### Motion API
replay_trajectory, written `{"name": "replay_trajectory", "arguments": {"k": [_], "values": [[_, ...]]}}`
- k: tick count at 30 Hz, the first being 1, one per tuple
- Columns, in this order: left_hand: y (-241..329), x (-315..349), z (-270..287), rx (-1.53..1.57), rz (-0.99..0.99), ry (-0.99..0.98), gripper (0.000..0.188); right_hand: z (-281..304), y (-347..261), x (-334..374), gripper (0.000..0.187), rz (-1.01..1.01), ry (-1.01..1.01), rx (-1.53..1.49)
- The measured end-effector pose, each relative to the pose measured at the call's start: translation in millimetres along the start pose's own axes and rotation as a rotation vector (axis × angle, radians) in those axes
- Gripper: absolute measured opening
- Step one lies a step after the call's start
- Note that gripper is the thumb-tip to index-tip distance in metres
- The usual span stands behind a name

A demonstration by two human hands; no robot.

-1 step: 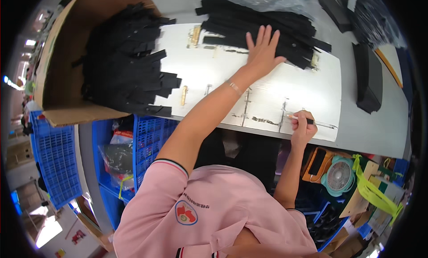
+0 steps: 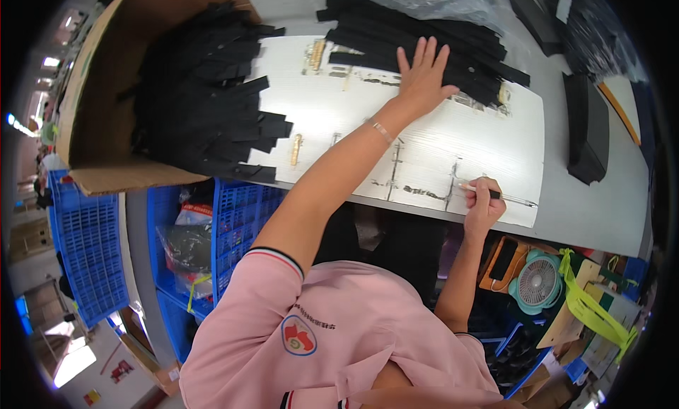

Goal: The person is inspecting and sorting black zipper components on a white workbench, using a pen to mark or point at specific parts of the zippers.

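the left hand and the bundle of black strips beneath it have edged toward the far side, baring slightly more of the white board. the grey counter carries that board; at the left, a cardboard box has a dark heap of strips reaching over the board's edge. the left grip is spread wide, palm down on the bundle. the right hand, grip narrow, holds a slim pen-like tool at the board's near right part.
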State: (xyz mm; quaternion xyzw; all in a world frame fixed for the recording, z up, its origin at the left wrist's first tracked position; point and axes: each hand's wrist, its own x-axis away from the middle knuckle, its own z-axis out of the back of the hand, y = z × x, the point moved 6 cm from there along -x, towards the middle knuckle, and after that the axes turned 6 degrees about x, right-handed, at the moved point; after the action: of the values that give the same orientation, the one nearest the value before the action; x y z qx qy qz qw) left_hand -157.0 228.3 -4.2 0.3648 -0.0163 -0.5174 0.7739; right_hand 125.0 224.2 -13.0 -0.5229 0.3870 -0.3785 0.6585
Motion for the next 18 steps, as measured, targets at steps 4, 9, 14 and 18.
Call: {"name": "replay_trajectory", "arguments": {"k": [4, 9, 14, 18], "values": [[-10.5, -6.0, 6.4, -0.004, 0.02, 0.034, 0.089, -0.7, 8.3, -2.7, 0.022, -0.027, -0.054, 0.013], [11.0, 66.9, 42.0, 0.143, -0.006, 0.043, 0.082, 6.0, 11.1, -4.0, 0.022, -0.033, -0.009, 0.027], [-1.4, 202.2, 148.7, 0.088, 0.185, 0.099, 0.076, -0.4, 2.0, -4.2, 0.023, -0.025, -0.004, 0.045], [-31.0, 293.3, 223.5, -0.348, 0.31, 0.165, 0.062, -1.7, 2.0, -5.6, 0.022, -0.01, 0.004, 0.056]]}}
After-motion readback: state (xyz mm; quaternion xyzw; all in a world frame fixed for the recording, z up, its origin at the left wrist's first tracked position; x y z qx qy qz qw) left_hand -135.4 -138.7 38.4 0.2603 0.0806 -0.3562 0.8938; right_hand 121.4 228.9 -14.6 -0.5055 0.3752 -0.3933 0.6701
